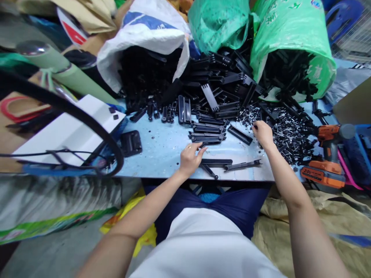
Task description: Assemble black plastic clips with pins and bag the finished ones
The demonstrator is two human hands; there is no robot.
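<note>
My left hand (190, 159) hovers over the near edge of the blue work surface, thumb and forefinger curved with a gap between them; I see nothing held. Just right of it lie a flat black plastic bar (217, 161), a short black arm (209, 171) and a longer forked black piece (242, 165). My right hand (263, 133) is at the left edge of a pile of small screws and black bits (292, 133), its fingertips pinched together. Whatever they hold is too small to make out. Between the hands lies a black channel-shaped piece (240, 134), beside a row of stacked black parts (207, 137).
An orange cordless drill (329, 154) is at the right edge. A white sack (145, 38) and a green bag (292, 34) spill black parts at the back. On the left are a black cable (87, 119), a white board (69, 135) and a black case (131, 143).
</note>
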